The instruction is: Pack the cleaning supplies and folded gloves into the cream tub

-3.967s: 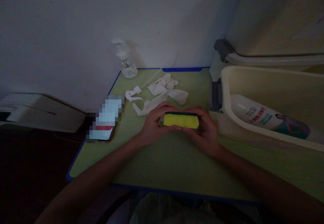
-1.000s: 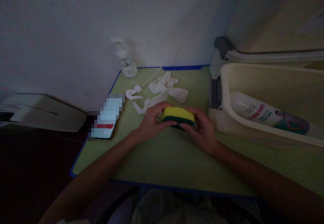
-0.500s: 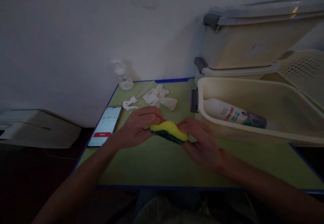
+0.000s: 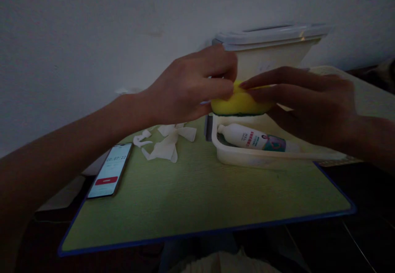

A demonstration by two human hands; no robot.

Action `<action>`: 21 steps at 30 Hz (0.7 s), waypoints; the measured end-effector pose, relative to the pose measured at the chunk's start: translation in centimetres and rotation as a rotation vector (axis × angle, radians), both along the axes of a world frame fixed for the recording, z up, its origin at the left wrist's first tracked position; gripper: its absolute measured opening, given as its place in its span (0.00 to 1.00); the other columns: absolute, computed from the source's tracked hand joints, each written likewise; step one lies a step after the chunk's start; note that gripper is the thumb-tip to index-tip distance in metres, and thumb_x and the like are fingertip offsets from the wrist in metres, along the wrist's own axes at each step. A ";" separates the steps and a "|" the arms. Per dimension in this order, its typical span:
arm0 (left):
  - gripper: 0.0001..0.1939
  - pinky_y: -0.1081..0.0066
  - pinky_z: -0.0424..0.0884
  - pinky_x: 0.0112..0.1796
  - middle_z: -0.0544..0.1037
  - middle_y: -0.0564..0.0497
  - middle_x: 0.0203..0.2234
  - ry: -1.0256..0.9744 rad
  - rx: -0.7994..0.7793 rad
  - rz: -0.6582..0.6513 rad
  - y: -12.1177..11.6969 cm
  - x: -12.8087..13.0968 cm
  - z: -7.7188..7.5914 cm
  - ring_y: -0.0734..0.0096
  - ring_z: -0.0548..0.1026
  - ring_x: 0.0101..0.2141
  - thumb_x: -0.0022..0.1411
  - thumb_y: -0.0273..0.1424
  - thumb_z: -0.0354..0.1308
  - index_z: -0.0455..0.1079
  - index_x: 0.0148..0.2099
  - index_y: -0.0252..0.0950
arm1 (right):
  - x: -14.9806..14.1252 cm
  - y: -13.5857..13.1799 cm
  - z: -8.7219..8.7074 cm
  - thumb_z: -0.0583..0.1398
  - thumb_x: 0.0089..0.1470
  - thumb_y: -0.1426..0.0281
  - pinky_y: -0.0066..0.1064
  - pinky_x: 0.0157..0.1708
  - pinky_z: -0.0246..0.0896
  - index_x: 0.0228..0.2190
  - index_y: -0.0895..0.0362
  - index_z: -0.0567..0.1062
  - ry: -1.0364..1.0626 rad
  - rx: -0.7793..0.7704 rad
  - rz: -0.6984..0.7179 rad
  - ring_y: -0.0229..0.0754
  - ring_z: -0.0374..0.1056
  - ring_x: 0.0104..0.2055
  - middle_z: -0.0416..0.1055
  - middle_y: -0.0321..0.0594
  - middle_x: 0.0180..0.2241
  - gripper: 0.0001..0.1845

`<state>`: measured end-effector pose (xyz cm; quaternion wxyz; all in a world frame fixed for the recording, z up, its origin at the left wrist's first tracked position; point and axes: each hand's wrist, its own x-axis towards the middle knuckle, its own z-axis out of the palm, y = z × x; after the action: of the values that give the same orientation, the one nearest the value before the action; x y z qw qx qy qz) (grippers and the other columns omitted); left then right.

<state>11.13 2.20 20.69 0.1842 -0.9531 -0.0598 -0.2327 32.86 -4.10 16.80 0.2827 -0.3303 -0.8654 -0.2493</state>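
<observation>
"Raised and shifted rightward since half a second ago: the scouring sponge (image 4: 239, 104), now seen against the storage tub (image 4: 262, 156) instead of over the tabletop (image 4: 191, 203) to its left!"

"And from the far left, what can be seen?"

"First the smartphone (image 4: 108, 172), laid flat near the tabletop's left edge, with a running timer and a red button displayed. Just beside it a white trigger spray head (image 4: 138, 141) is picked out, then the white gloves (image 4: 163, 149), crumpled on the surface."

"Above those, the left hand (image 4: 188, 84)!"

"Half closed, its fingers curled, and the sponge's left end is gripped there. Aloft between both hands the sponge is held, yellow side on show, only a thin dark green strip exposed along the bottom."

"And lower down?"

"Inside the tub, a white printed bottle (image 4: 240, 135) is laid on its side, narrow end to the left. Behind, the lidded storage box (image 4: 296, 53) is partly covered by the hands."

"Finally, the right hand (image 4: 317, 106)?"

"Less curled: long fingers are stretched over the sponge's right end and pressed onto it. How firmly it is squeezed cannot be told."
</observation>
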 end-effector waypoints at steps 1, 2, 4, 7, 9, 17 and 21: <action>0.10 0.64 0.66 0.36 0.71 0.47 0.34 0.030 0.005 0.000 0.2 1.0 0.1 0.62 0.72 0.40 0.61 0.30 0.46 0.66 0.31 0.37 | 0.9 0.1 0.2 0.49 0.57 0.79 0.29 0.30 0.59 0.41 0.50 0.69 -0.004 0.008 -0.017 0.38 0.69 0.40 0.71 0.37 0.46 0.15; 0.08 0.64 0.66 0.35 0.71 0.46 0.34 0.064 -0.001 0.002 0.4 2.1 0.2 0.60 0.72 0.41 0.60 0.30 0.47 0.66 0.33 0.37 | 1.7 0.1 0.3 0.50 0.56 0.78 0.30 0.31 0.59 0.41 0.50 0.69 0.001 0.011 -0.023 0.38 0.68 0.41 0.70 0.37 0.46 0.16; 0.07 0.66 0.64 0.33 0.71 0.47 0.34 0.115 -0.052 0.018 0.9 4.0 0.4 0.59 0.72 0.40 0.57 0.31 0.50 0.64 0.39 0.38 | 3.1 0.3 0.5 0.51 0.56 0.75 0.30 0.31 0.60 0.41 0.50 0.68 0.025 -0.023 -0.029 0.38 0.68 0.38 0.69 0.39 0.44 0.13; 0.17 0.69 0.62 0.31 0.71 0.51 0.31 0.149 -0.165 0.042 1.7 6.6 0.3 0.62 0.73 0.35 0.51 0.30 0.55 0.60 0.45 0.38 | 4.9 0.5 0.6 0.52 0.56 0.67 0.33 0.29 0.59 0.39 0.52 0.68 0.037 -0.113 -0.146 0.38 0.66 0.31 0.68 0.40 0.36 0.09; 0.20 0.70 0.61 0.29 0.72 0.51 0.31 0.162 -0.229 0.042 2.4 8.1 -0.2 0.64 0.73 0.33 0.50 0.29 0.56 0.58 0.46 0.38 | 5.9 0.7 0.4 0.52 0.56 0.64 0.34 0.29 0.58 0.38 0.54 0.67 0.011 -0.168 -0.304 0.40 0.66 0.29 0.67 0.39 0.31 0.10; 0.14 0.71 0.64 0.31 0.74 0.50 0.32 0.205 -0.424 -0.012 5.0 13.3 -5.3 0.66 0.73 0.33 0.53 0.25 0.55 0.61 0.44 0.36 | 8.6 1.6 -2.3 0.59 0.47 0.67 0.30 0.22 0.50 0.41 0.59 0.63 -0.240 -0.344 -0.618 0.45 0.68 0.27 0.73 0.43 0.30 0.19; 0.12 0.69 0.65 0.34 0.76 0.47 0.34 0.293 -0.448 0.008 5.8 15.2 -7.7 0.63 0.73 0.36 0.51 0.25 0.57 0.66 0.41 0.34 | 9.2 1.8 -3.9 0.58 0.47 0.72 0.32 0.26 0.53 0.41 0.58 0.66 -0.373 -0.388 -0.582 0.47 0.71 0.29 0.75 0.43 0.30 0.16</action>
<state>26.34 8.03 13.00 -0.0236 -0.9933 -0.0865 -0.0726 42.01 -2.25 12.87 -0.0295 -0.5580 -0.8032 -0.2065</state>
